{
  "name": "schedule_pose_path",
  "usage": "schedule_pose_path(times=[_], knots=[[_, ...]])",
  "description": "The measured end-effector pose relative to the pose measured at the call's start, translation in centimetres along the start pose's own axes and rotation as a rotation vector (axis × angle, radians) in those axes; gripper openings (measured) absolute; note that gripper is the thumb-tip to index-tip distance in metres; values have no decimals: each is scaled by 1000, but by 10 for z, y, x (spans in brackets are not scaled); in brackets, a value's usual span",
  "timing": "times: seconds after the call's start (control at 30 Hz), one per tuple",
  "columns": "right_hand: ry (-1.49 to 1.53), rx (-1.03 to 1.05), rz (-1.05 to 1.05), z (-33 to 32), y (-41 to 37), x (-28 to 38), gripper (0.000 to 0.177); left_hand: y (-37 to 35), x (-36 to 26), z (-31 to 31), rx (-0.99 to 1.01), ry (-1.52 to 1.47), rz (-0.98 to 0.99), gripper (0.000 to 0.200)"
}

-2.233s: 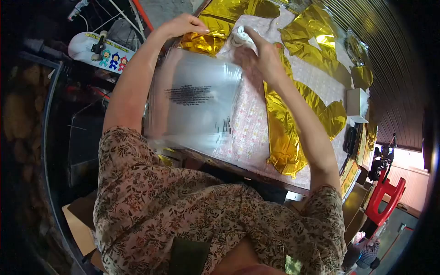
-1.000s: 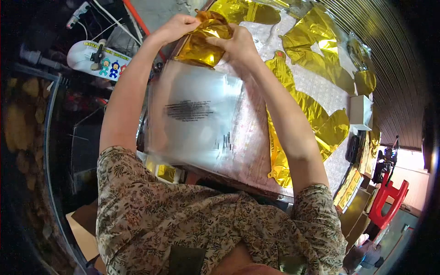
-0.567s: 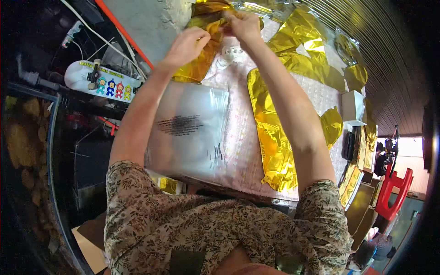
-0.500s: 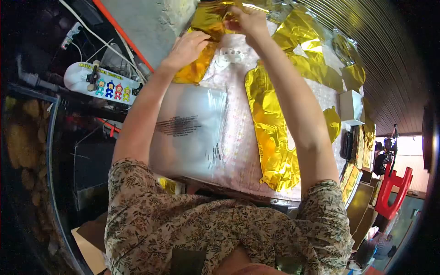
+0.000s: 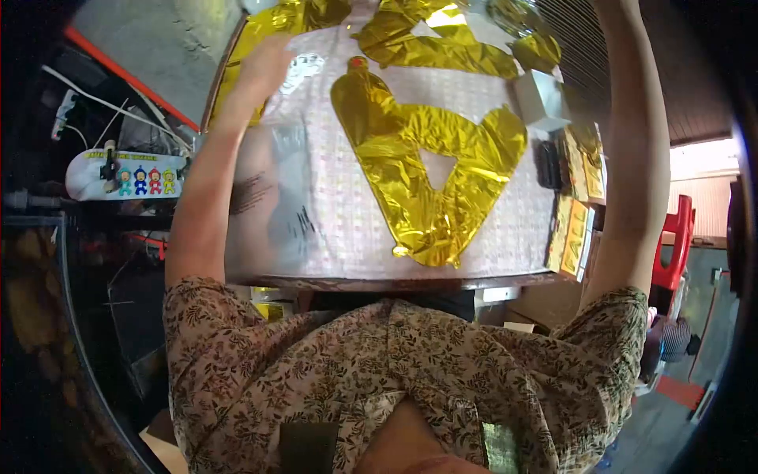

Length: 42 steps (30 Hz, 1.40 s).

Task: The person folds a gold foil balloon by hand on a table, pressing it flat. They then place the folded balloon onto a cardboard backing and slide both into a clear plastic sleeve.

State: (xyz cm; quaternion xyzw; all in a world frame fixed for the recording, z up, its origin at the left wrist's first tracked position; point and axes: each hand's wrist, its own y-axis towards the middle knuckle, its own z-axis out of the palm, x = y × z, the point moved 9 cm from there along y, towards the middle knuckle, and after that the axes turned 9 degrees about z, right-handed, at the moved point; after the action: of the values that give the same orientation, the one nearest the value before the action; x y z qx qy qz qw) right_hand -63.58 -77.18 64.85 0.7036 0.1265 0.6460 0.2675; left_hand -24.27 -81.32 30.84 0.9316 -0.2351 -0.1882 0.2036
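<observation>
My left hand (image 5: 267, 67), smeared by motion, is over the left edge of the table, overlapping a flat gold foil balloon (image 5: 230, 71). How its fingers are set does not show. My right arm reaches up along the right side, and its hand is beyond the top edge of the view. Between the arms lies a flat, uninflated gold foil letter balloon (image 5: 383, 178), shaped like an A, with its point toward the far side. Another gold foil balloon (image 5: 474, 59) lies beyond it. Beside my left forearm is a clear plastic bag (image 5: 288, 213) with dark print.
A pale patterned cloth (image 5: 347, 253) covers the table. At its right stand a white box (image 5: 542, 101), a black object (image 5: 546, 164) and yellow boxes (image 5: 570, 237). A skateboard deck (image 5: 83, 175) with cartoon figures is at left. A red plastic stool (image 5: 675, 245) stands at right.
My right hand has swung up and right, out of view, away from the gold foil at the far side. My left hand has shifted left. The view has turned, uncovering the A-shaped balloon.
</observation>
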Motion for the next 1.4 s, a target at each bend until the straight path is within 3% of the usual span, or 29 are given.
schedule_pose_path(times=[0.07,0.13,0.17,0.2,0.27,0.3,0.33,0.37,0.4,0.43,0.57,0.73,0.8,0.83,0.97,1.03,1.13,1.2,1.27,1.4], knots=[[-43,92,-90,-14,-36,10,28,-6,-78,16,45,-118,278,46],[-119,292,-273,-20,-86,14,26,-20,-154,28,299,-135,330,52],[-310,289,-215,-29,-112,7,35,-29,-179,31,297,-136,331,52],[-431,182,-377,-70,-119,-37,14,-40,-197,40,314,19,317,56],[-353,197,-222,-50,-205,-21,28,-53,-210,56,325,177,298,60],[-486,178,-98,-40,-241,-18,29,-58,-202,65,326,125,159,60],[-422,304,-97,-41,-270,-38,26,-65,-196,74,328,70,22,61],[-386,362,-119,-43,-297,-62,61,-71,-192,78,343,107,-13,72],[-254,375,-199,-38,-323,-74,61,-76,-194,79,345,106,-13,72],[-348,425,-2,-37,-351,-100,61,-78,-192,77,326,117,-54,72],[-352,498,200,-43,-417,-134,56,-89,-187,73,269,119,-99,72],[-377,480,258,-64,-434,-145,52,-89,-188,73,184,120,-82,68],[-234,404,224,-72,-424,-138,54,-66,-193,66,154,62,-42,61],[-254,422,183,-70,-418,-130,54,-46,-201,62,94,-107,40,54],[-272,512,200,-69,-412,-116,45,24,-230,92,47,-201,169,53],[-280,531,182,-74,-412,-115,44,46,-223,139,373,-93,-54,64],[-270,521,173,-84,-413,-122,39,64,-235,157,462,-17,-55,74],[-250,528,204,-91,-412,-125,37,69,-235,167,444,-89,-93,71],[-240,521,241,-98,-413,-129,37,76,-243,170,343,-174,34,60],[-223,499,306,-111,-412,-130,36,85,-234,184,434,-230,-20,52]])
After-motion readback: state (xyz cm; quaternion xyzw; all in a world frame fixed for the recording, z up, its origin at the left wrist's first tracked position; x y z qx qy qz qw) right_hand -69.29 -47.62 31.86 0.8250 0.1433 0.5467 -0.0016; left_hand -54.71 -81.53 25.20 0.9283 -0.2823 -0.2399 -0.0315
